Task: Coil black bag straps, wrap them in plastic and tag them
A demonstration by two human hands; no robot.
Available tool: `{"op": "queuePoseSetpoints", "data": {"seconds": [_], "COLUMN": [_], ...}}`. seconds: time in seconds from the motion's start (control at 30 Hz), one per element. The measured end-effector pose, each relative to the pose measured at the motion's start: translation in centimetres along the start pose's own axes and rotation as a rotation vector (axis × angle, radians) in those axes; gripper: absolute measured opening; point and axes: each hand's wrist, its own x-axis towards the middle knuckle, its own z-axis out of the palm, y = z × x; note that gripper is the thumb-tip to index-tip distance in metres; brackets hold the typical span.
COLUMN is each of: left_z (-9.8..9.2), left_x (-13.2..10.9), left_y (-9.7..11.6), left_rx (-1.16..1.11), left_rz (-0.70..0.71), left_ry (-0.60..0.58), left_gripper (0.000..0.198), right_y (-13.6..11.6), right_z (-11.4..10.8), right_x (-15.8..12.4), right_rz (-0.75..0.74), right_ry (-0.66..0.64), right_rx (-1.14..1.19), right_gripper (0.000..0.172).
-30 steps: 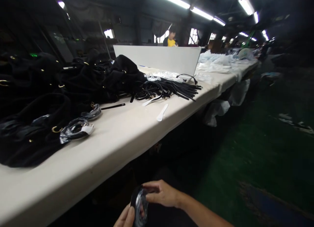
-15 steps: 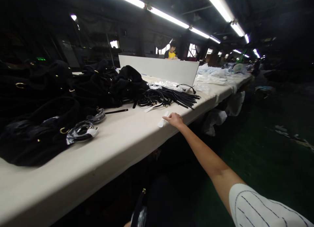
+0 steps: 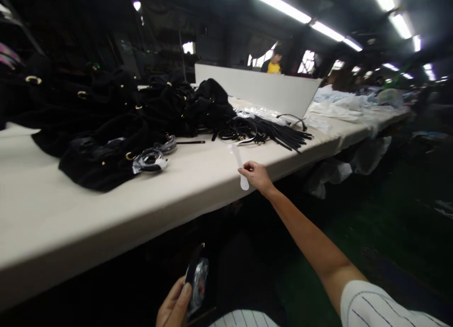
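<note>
My right hand (image 3: pixel 259 178) pinches a thin white strip (image 3: pixel 244 182) with wider, rounded ends, near the front edge of the table. The strip stands slightly tilted, its upper end before the tabletop. Low in the view, in front of the table, my left hand (image 3: pixel 174 304) grips a black strap (image 3: pixel 198 280) partly wrapped in clear plastic, with a small gold-coloured fitting at its top. Black straps (image 3: pixel 279 131) lie in a bundle beyond my right hand. A plastic-wrapped coiled strap (image 3: pixel 150 161) rests by the black bags.
Black fabric bags (image 3: pixel 102 152) with gold rings are heaped on the left of the cloth-covered table (image 3: pixel 198 176). A white board (image 3: pixel 255 87) stands behind the straps. White plastic (image 3: pixel 343 103) covers the far table. A person (image 3: pixel 274 65) is behind the board.
My right hand has lifted the white strip from the tabletop and drawn it towards me. My left hand has come further into view with the wrapped strap. The camera view has shifted.
</note>
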Motion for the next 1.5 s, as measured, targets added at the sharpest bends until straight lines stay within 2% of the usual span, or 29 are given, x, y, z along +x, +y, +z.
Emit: {"op": "queuePoseSetpoints", "data": {"seconds": [0.07, 0.17, 0.3, 0.37, 0.43, 0.5, 0.63, 0.73, 0.87, 0.97, 1.2, 1.37, 1.5], "left_z": [-0.4, -1.2, -2.1, -2.2, -2.0, -1.6, -0.7, -0.5, -0.6, -0.6, -0.3, -0.2, -0.3], "left_x": [-0.5, -0.4, 0.0, -0.1, -0.1, -0.1, -0.1, 0.0, 0.2, 0.3, -0.1, -0.4, -0.5], "left_y": [0.7, 1.4, 1.3, 1.1, 1.0, 1.1, 0.7, 0.0, -0.7, -0.7, -0.8, -1.2, -1.4], "left_rx": [0.021, 0.017, 0.022, 0.088, 0.249, 0.475, 0.82, 1.001, 1.2, 1.276, 1.349, 1.38, 1.39], "left_rz": [0.082, 0.183, 0.21, 0.221, 0.262, 0.322, 0.494, 0.6, 0.703, 0.779, 0.822, 0.817, 0.807], "left_ry": [-0.045, -0.076, -0.027, -0.018, -0.019, -0.049, -0.159, -0.199, -0.208, -0.178, -0.09, -0.103, -0.084], "left_gripper": [0.036, 0.027, 0.025, 0.025, 0.026, 0.023, 0.019, 0.02, 0.02, 0.019, 0.021, 0.021, 0.021], "right_y": [-0.5, -1.0, -1.0, -0.8, -0.4, 0.2, 1.2, 1.5, 1.7, 1.7, 1.9, 3.3, 3.7], "right_z": [1.7, 3.7, 6.0, 7.3, 8.6, 9.9, 11.8, 12.1, 11.7, 11.7, 12.5, 13.5, 13.5], "right_x": [-5.5, -13.0, -19.7, -21.8, -23.1, -23.7, -23.7, -23.3, -23.0, -23.2, -24.1, -24.0, -23.8], "right_rz": [-0.009, 0.086, 0.204, 0.183, 0.171, 0.245, 0.523, 0.682, 0.86, 0.91, 0.846, 1.042, 1.107], "right_ry": [-0.112, -0.225, -0.264, -0.256, -0.242, -0.265, -0.293, -0.272, -0.342, -0.339, -0.386, -0.477, -0.562], "right_rx": [0.274, 0.608, 0.594, 0.513, 0.463, 0.531, 0.823, 0.975, 1.182, 1.297, 1.322, 1.353, 1.349], "right_gripper": [0.029, 0.029, 0.022, 0.018, 0.016, 0.018, 0.028, 0.031, 0.027, 0.024, 0.026, 0.015, 0.009]}}
